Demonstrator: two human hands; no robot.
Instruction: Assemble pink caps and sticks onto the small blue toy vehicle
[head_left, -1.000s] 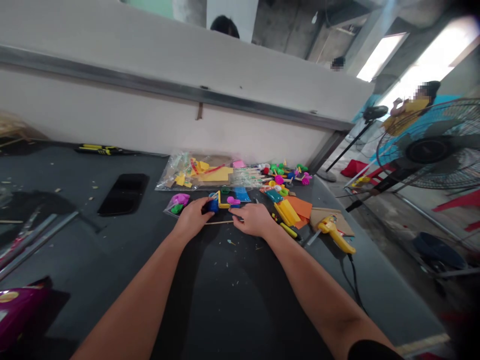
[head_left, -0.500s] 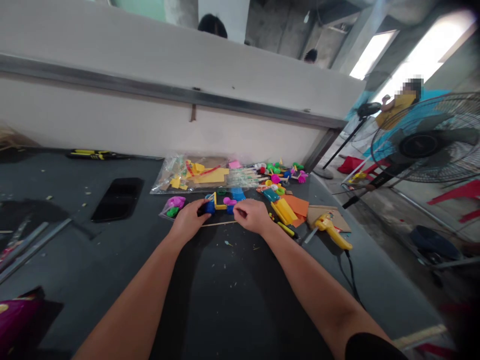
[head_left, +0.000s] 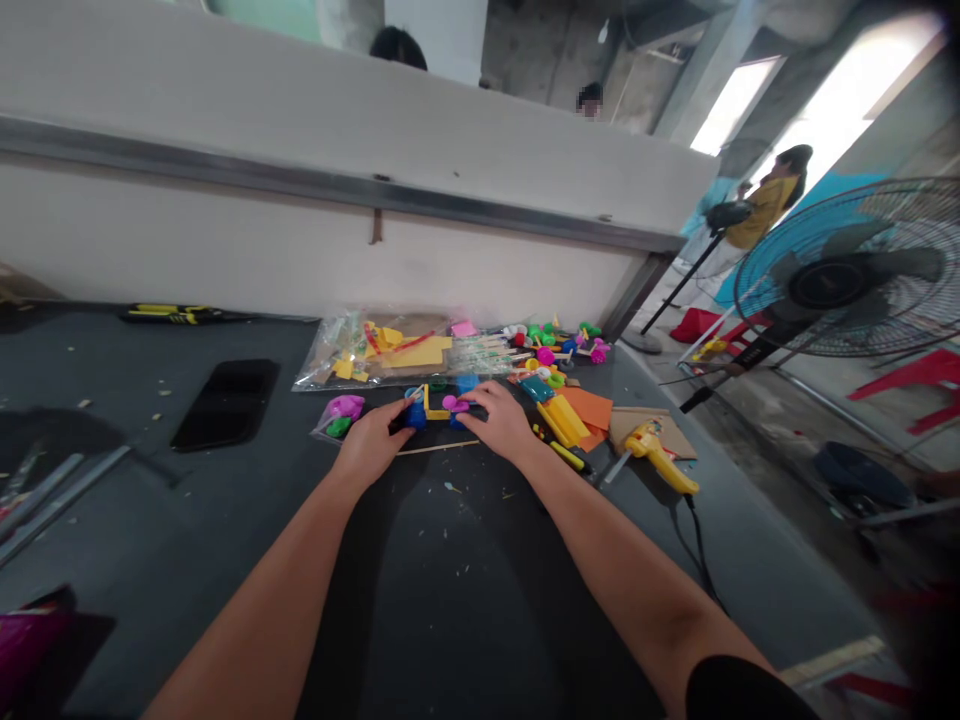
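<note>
My left hand (head_left: 373,437) has its thumb and fingers closed round a round blue part (head_left: 415,414) at the left end of a small craft piece. A yellow bent strip (head_left: 436,413) forms the middle of this piece, which rests on the dark table. My right hand (head_left: 498,420) grips its right end, fingertips against a pink knob-like part (head_left: 451,403) and another blue part beneath, mostly hidden. A thin wooden stick (head_left: 436,448) lies just in front of the piece. Left of my left hand sits a small clear bag (head_left: 344,412) of pink and green parts.
Behind the hands lies a clear plastic bag (head_left: 375,350) with yellow pieces. Colourful small parts (head_left: 559,345), yellow blocks (head_left: 564,420) and a corded yellow glue gun (head_left: 660,458) are to the right. A black phone (head_left: 225,404) lies left. Beyond the table stands a fan (head_left: 836,285).
My right hand's fingers have shifted from a curled pinch to a more stretched grip on the pink and blue end. My left hand keeps its hold. The view has shifted slightly.
</note>
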